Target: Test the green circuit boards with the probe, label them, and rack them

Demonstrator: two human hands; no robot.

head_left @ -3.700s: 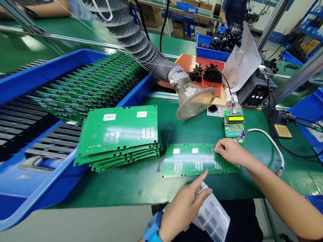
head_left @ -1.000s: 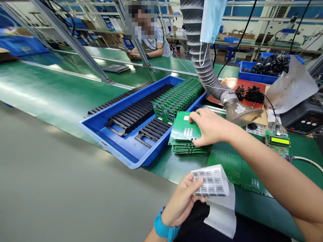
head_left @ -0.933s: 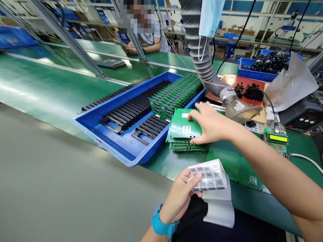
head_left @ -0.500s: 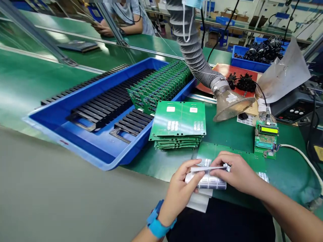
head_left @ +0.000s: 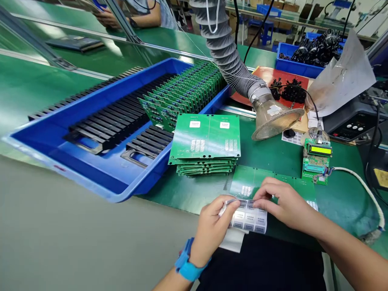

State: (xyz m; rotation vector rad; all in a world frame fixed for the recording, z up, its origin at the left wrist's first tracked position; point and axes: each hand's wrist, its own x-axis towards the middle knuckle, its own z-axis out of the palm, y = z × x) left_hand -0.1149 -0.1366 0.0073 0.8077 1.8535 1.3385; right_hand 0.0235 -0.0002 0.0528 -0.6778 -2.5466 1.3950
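1. The sticker sheet (head_left: 249, 218) is held just below the frame's centre, slightly right; the left hand (head_left: 212, 226) has its thumb and fingers closed on it.
2. The right hand (head_left: 285, 204) meets the sheet's upper edge with bunched fingertips; whether its grip pinches a label I cannot tell. One second ago this hand was on the board stack (head_left: 209, 145).
3. Half a second ago a folded flap stood edge-on; now more printed labels face the camera. The paper is thin, white and curled.
4. Behind the hands, a flat green board (head_left: 250, 178) lies on the smooth green worktop (head_left: 266, 153).
5. The stack, left of it, has glossy, rectangular boards with white labels on top.
6. At left, the blue plastic tray (head_left: 130, 192) contains black slotted racks (head_left: 121, 109) and a row of upright boards (head_left: 182, 93).
7. Upper right, a blue bin (head_left: 298, 66) holds black cables (head_left: 315, 50).
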